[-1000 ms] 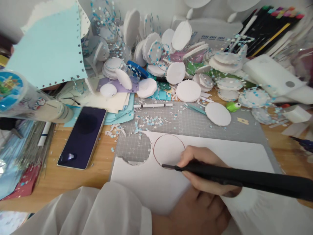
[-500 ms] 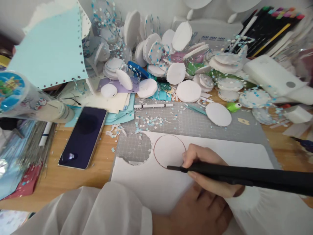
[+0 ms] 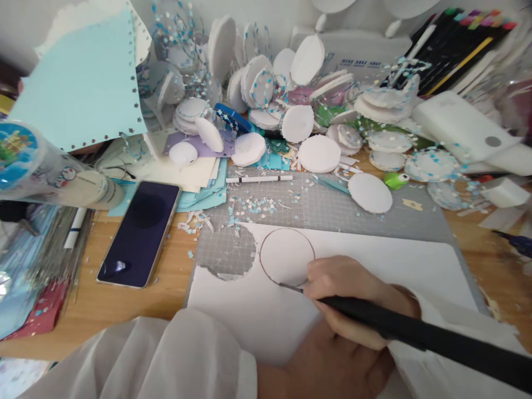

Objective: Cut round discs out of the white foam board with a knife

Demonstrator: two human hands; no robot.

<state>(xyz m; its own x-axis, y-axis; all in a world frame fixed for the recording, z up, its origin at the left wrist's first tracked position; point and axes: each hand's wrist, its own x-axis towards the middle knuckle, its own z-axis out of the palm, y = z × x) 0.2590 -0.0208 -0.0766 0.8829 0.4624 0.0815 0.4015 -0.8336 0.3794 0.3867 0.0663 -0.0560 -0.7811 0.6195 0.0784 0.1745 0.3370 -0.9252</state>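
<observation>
My right hand (image 3: 353, 291) is closed around a long black pen-shaped cutter (image 3: 394, 327) with a thin tip. That tip touches the lower edge of a dark circle outline (image 3: 287, 256) on a white foam board (image 3: 241, 321). Left of the circle, the board has a rough-edged round cutout (image 3: 226, 249). Below my right hand, my left hand (image 3: 328, 360) lies flat on the board, its fingers stretched out and partly covered by the right hand. A grey cutting mat (image 3: 332, 202) shows under the board.
Several white foam discs (image 3: 319, 154) crowd the back. A phone (image 3: 139, 234) and a clear cup (image 3: 62, 172) stand left. White and blue scraps (image 3: 260, 206) lie on the mat near a white pen (image 3: 259, 179). A white disc (image 3: 369, 193) lies at right.
My right hand has shifted slightly left and lower, and the cutter's back end has swung downward. Its tip remains near the circle's lower edge. My left hand stays on the board.
</observation>
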